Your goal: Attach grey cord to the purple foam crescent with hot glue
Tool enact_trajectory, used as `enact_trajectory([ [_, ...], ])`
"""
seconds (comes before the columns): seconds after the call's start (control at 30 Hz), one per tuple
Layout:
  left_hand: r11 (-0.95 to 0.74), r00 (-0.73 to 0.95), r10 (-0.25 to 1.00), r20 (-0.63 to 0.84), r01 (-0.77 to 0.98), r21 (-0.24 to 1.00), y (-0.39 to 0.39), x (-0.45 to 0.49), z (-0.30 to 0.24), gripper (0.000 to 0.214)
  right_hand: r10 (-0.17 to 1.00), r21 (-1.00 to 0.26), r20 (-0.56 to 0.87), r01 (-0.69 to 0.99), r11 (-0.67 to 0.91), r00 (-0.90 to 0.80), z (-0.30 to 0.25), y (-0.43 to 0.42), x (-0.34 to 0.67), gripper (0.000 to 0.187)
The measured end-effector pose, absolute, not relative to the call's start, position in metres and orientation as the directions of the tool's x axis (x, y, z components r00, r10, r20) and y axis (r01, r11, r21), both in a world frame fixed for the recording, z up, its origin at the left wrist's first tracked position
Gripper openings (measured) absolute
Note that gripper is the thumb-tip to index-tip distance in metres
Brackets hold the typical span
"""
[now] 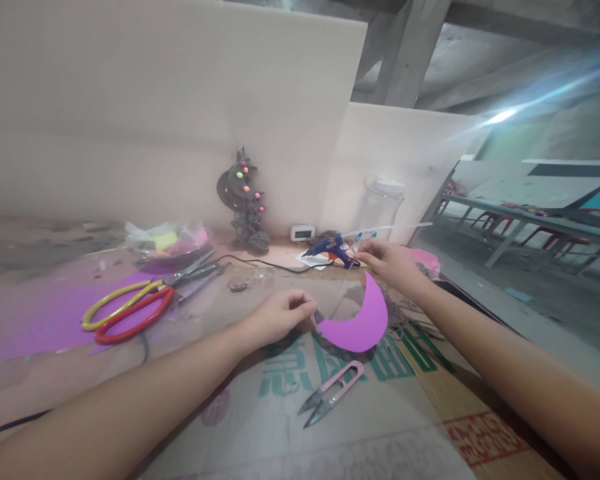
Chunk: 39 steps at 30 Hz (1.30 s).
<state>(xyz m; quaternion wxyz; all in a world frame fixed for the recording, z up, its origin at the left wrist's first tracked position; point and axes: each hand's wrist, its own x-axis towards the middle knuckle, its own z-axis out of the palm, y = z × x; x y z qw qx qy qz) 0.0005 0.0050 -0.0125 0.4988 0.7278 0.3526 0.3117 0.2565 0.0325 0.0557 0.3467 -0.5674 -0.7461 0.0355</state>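
Observation:
My left hand (280,315) is closed in a pinch on one tip of a purple crescent-shaped foam piece (360,321), holding it over the cardboard. My right hand (393,263) reaches forward past the crescent's far tip, fingers curled close to the handle of a blue hot glue gun (330,248). Whether the fingers grip the gun or only touch it is unclear. A thin clear strand runs from the gun area toward my left hand.
Pink thread snips (330,393) lie on the printed cardboard (390,427). Red and yellow scissors (130,308) rest on a purple foam sheet (40,320) at left. A dark foam tree model (245,200), a clear jar (380,207) and a bag of foam scraps (167,240) stand near the white boards.

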Motion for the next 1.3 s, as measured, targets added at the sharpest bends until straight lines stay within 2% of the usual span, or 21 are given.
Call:
enact_trajectory([
  [0.17,-0.239,0.536,0.836,0.118,0.161,0.958,0.007,0.001,-0.012,0.040,0.879,-0.513,0.454,0.765,0.390,-0.144,0.037,0.041,0.255,0.030],
  [0.37,-0.206,0.507,0.854,0.116,0.125,0.970,0.004,0.002,-0.005,0.042,0.832,-0.484,0.463,0.699,0.527,-0.307,0.026,0.036,0.251,0.022],
  [0.5,-0.200,0.472,0.875,0.109,0.145,0.969,0.004,0.003,-0.005,0.039,0.820,-0.537,0.466,0.630,0.561,-0.333,0.016,0.028,0.240,0.030],
  [0.6,-0.216,0.442,0.889,0.119,0.175,0.961,0.006,0.003,-0.007,0.037,0.875,-0.716,0.369,0.505,0.483,-0.314,0.005,0.019,0.227,0.035],
  [0.7,-0.230,0.422,0.897,0.133,0.187,0.955,0.008,0.003,-0.010,0.034,0.903,-0.933,0.230,0.182,0.311,-0.361,-0.003,0.007,0.216,0.039],
  [0.8,-0.261,0.421,0.893,0.161,0.192,0.946,0.009,0.002,-0.011,0.033,0.907,-0.995,0.060,0.045,0.086,-0.417,-0.007,-0.003,0.211,0.048],
  [0.9,-0.235,0.433,0.891,0.139,0.175,0.956,0.009,0.001,-0.012,0.035,0.907,-0.995,-0.024,0.101,0.020,-0.419,-0.005,-0.008,0.208,0.053],
  [1.13,-0.256,0.441,0.885,0.147,0.198,0.946,0.007,0.001,-0.010,0.034,0.938,-0.946,0.149,0.232,0.228,-0.313,-0.006,0.004,0.207,0.033],
  [1.3,-0.262,0.421,0.896,0.140,0.246,0.933,0.005,0.000,-0.005,0.035,0.925,-0.890,0.206,0.331,0.313,-0.320,-0.012,0.009,0.212,0.029],
])
